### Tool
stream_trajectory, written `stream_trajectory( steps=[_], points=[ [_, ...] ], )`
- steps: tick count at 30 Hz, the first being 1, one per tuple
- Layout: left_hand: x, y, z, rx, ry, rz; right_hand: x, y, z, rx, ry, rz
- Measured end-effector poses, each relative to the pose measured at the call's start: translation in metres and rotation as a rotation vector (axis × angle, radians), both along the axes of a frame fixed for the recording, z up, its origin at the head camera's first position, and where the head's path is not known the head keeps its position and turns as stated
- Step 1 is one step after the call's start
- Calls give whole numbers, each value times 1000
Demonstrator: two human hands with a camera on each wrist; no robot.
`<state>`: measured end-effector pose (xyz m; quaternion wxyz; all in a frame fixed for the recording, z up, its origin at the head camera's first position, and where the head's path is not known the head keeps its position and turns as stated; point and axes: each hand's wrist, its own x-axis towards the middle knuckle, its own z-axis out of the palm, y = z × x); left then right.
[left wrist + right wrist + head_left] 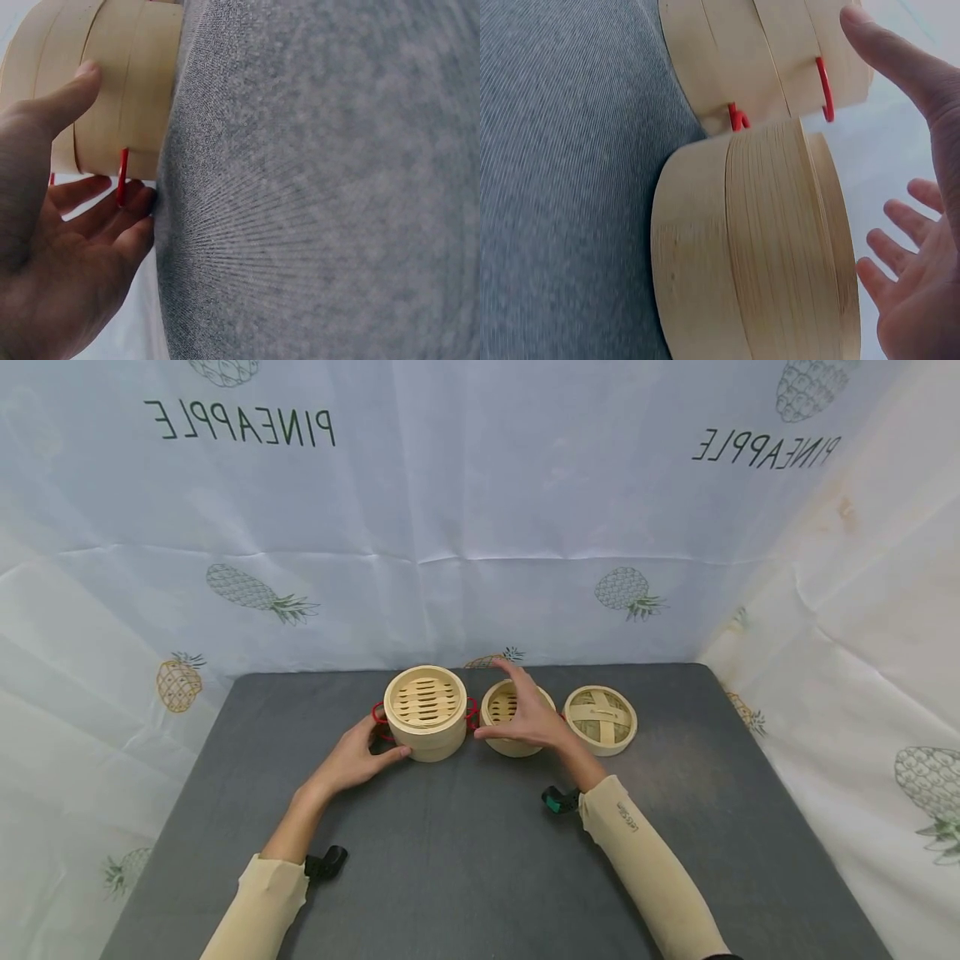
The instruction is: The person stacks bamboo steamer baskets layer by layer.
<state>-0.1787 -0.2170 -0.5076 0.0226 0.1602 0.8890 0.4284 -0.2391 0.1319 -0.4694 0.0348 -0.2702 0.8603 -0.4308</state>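
Note:
Two stacked bamboo steamer baskets [427, 714] with slatted tops and red side handles stand at the back of the table. My left hand [356, 756] holds this stack at its left side. In the left wrist view the thumb [71, 94] lies against the bamboo wall, with the other fingers near a red handle [123, 176]. My right hand [534, 717] hovers over a single bamboo steamer basket [498, 703], thumb and fingers spread wide. The right wrist view shows a gap between those fingers and the basket wall [780, 247].
A round woven bamboo lid [600, 720] lies right of the single basket. The dark grey tabletop [450, 868] reaches back to a pale pineapple-print curtain [480, 502]. Black wrist devices [326, 863] sit at the cuffs of the beige sleeves.

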Motion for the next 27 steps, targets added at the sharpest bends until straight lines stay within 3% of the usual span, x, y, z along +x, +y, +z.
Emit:
stream_trajectory(
  steps=[9, 27],
  points=[
    [0, 1, 1, -4, -7, -1, 1, 19, -5, 40, -3, -99],
    [1, 0, 1, -4, -15, 1, 3, 37, -19, 39, -52, -131]
  ],
)
